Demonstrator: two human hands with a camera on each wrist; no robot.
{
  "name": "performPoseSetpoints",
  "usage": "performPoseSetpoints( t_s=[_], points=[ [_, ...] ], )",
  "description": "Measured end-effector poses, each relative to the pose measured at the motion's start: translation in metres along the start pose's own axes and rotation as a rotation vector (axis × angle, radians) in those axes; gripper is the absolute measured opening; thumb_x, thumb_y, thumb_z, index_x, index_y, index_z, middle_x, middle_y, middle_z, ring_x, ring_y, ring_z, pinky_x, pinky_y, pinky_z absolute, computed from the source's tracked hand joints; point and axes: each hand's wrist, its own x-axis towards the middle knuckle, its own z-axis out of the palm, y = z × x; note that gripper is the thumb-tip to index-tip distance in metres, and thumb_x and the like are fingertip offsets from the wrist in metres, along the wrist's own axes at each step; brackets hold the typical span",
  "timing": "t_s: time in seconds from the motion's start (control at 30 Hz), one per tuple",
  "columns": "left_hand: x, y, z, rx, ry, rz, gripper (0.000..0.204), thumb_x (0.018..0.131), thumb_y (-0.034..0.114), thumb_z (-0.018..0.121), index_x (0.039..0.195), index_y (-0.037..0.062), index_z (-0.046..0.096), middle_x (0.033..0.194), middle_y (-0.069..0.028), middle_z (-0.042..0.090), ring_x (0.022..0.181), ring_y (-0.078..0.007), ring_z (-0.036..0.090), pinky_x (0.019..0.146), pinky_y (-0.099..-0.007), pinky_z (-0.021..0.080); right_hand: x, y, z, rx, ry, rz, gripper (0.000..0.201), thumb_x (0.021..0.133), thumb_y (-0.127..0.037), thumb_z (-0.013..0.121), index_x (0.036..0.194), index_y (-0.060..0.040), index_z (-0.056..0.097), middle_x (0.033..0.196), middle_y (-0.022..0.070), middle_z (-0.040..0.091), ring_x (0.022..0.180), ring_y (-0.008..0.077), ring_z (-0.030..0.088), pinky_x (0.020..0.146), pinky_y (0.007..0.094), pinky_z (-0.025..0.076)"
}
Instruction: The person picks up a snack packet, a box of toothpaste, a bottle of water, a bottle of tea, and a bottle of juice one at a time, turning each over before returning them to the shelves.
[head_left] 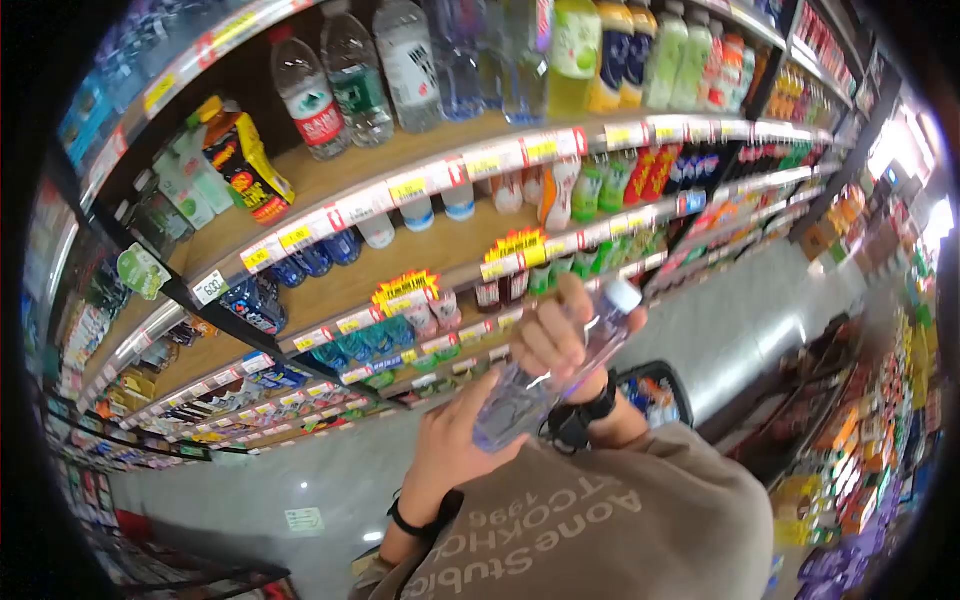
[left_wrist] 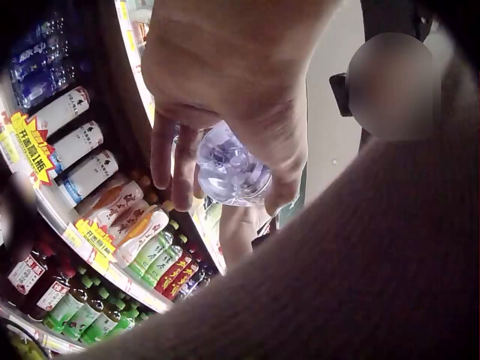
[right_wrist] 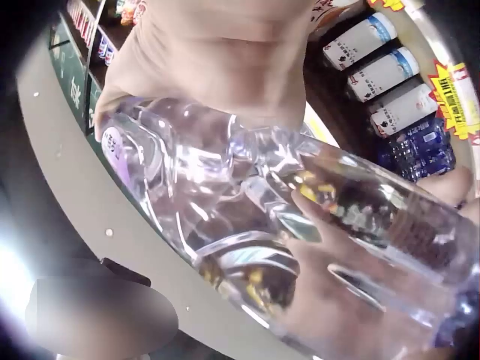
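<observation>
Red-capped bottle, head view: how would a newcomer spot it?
In the drinks rack, find the wooden shelf of large bottles. Toward its left, a clear bottle stands beside a green-labelled one. Its red cap and red label band set it apart.

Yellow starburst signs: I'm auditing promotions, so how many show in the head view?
2: a left sign and a right sign, along the same shelf edge; others may be hidden.

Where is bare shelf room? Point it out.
Bare wooden shelf lies between the black-yellow bottle and the red-capped clear plastic bottle; one shelf down, in front of dark blue bottles. Pale green bottles crowd the upper right.
</observation>
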Motion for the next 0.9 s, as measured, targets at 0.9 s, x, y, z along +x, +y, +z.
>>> performPoseSetpoints(
  t_s=[0.9],
  points=[
    [0.0,-0.02,-0.002,0.272,0.011,0.092,0.089,0.052,0.023,0.088,0.136,0.0117,0.062,0.105,-0.0103,0.069,0.092,-0.0275,0.068,0.078,-0.0403,0.055,-0.032,-0.048,0.002,-0.288,0.232,-0.135,0.059,0.085,-0.065,0.071,0.106,-0.0122,0.054,0.088,0.0023,0.058,0.081,0.0193,0.053,0.087,0.0423,0.046]
  ],
)
